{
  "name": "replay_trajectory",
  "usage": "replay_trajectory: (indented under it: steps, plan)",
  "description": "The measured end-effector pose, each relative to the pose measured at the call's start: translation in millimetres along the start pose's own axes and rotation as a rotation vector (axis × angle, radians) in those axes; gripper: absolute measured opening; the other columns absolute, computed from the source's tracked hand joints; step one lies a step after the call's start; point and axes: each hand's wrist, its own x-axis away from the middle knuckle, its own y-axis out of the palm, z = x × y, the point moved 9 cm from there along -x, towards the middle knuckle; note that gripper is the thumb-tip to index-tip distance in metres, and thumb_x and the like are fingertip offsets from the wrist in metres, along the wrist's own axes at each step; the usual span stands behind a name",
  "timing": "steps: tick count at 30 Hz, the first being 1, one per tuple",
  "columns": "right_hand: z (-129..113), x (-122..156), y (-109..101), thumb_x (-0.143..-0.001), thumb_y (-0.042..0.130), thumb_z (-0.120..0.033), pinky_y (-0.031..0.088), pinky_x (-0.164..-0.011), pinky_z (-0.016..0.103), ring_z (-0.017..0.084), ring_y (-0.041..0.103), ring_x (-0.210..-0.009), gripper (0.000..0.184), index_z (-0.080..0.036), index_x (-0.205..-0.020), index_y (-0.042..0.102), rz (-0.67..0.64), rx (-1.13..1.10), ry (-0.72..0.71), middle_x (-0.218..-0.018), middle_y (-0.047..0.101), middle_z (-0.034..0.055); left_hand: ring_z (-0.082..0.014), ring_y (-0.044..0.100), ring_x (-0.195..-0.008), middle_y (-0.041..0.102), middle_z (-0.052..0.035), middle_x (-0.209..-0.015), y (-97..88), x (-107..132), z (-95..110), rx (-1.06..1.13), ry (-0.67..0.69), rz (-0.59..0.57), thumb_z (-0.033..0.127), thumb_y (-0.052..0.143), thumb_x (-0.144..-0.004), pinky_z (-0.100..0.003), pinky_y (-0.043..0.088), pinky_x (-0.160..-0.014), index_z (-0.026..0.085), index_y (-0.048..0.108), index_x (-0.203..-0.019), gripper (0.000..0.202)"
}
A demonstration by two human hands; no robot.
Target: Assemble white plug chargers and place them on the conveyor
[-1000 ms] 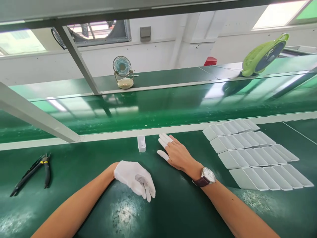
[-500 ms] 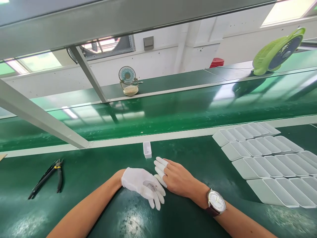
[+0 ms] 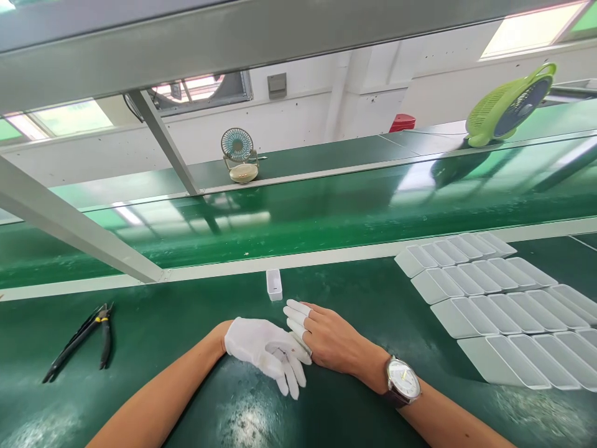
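Right grip [image 3: 329, 339], white box [image 3: 274, 286] just beyond

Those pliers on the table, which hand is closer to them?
Left. The gloved left hand is to the right of the pliers; the right hand is farther right, beyond the left one.

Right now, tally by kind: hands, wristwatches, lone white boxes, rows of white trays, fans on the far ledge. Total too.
Hands: 2 (left hand, right hand)
Wristwatch: 1
Lone white box: 1
Rows of white trays: 4
Fans: 2 (small fan, green fan)
Total: 10
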Motion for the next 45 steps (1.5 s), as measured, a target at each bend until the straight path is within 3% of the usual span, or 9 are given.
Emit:
replay_trajectory:
  steps: [8, 14, 23, 29, 35, 40, 45]
  plan:
    - [0.4, -1.1, -0.6, -0.095, 0.047, -0.009, 0.051, -0.106, 0.038, 0.023, 0.067, -0.111, 0.026, -0.014, -0.083, 0.070, -0.027, -0.009, 0.002, -0.108, 0.073, 0.0126, -0.0328, 0.067, -0.112, 0.064, -0.0190, -0.123, -4.9, 2.4, -13.8, -0.023, -0.078, -0.018, 0.048, 0.085, -0.069, -0.049, 0.051, -0.095, 0.017, 0.051, -0.138, 0.083]
    - [-1.1, -1.4, 1.4, -0.092, 0.051, -0.009, 0.051, -0.106, 0.036, 0.024, 0.067, -0.112, 0.020, -0.011, -0.093, 0.071, -0.045, -0.032, -0.023, -0.109, 0.074, 0.0127, -0.0311, 0.069, -0.107, 0.064, -0.0191, -0.121, -1.5, -0.8, 2.5, -0.013, 0.015, 0.029, 0.042, 0.077, -0.081, -0.053, 0.051, -0.095, 0.013, 0.053, -0.135, 0.065]
    - [0.5, -0.8, 4.3, -0.093, 0.051, -0.009, 0.050, -0.106, 0.036, 0.023, 0.066, -0.113, 0.020, -0.013, -0.095, 0.070, -0.066, -0.045, -0.008, -0.106, 0.074, 0.0114, -0.0305, 0.069, -0.105, 0.065, -0.0176, -0.117, 0.9, -2.0, 9.9, 0.000, 0.030, 0.060, 0.040, 0.073, -0.085, -0.053, 0.053, -0.093, 0.013, 0.057, -0.130, 0.055]
    - [1.1, 0.9, 5.9, -0.090, 0.052, -0.007, 0.049, -0.107, 0.036, 0.024, 0.064, -0.117, 0.020, -0.011, -0.100, 0.070, -0.074, -0.058, 0.001, -0.109, 0.074, 0.0120, -0.0306, 0.069, -0.109, 0.064, -0.0200, -0.123, -2.4, 0.1, 5.0, -0.059, -0.017, 0.078, 0.047, 0.073, -0.083, -0.054, 0.050, -0.099, 0.014, 0.054, -0.133, 0.062]
    - [1.2, 2.7, 9.2, -0.091, 0.055, -0.011, 0.049, -0.107, 0.037, 0.024, 0.063, -0.120, 0.019, -0.012, -0.101, 0.070, -0.079, -0.065, 0.000, -0.112, 0.073, 0.0126, -0.0332, 0.062, -0.121, 0.061, -0.0213, -0.130, -4.7, 3.1, -11.8, -0.107, -0.141, 0.014, 0.054, 0.082, -0.071, -0.051, 0.050, -0.101, 0.016, 0.050, -0.137, 0.082]
    - [3.0, 2.6, 10.3, -0.089, 0.055, -0.011, 0.049, -0.107, 0.036, 0.025, 0.062, -0.122, 0.022, -0.010, -0.104, 0.071, -0.116, -0.081, 0.015, -0.116, 0.073, 0.0137, -0.0333, 0.066, -0.115, 0.061, -0.0215, -0.128, -4.8, -0.3, -2.4, -0.065, -0.035, 0.040, 0.048, 0.077, -0.080, -0.054, 0.049, -0.101, 0.014, 0.049, -0.138, 0.074]
    - [2.2, 0.4, 5.0, -0.091, 0.053, -0.011, 0.050, -0.106, 0.036, 0.024, 0.063, -0.120, 0.021, -0.011, -0.102, 0.070, -0.074, -0.081, 0.006, -0.114, 0.073, 0.0124, -0.0328, 0.068, -0.111, 0.063, -0.0206, -0.124, -0.9, -2.4, 7.2, 0.014, 0.053, 0.025, 0.044, 0.076, -0.082, -0.055, 0.051, -0.096, 0.012, 0.054, -0.134, 0.065]
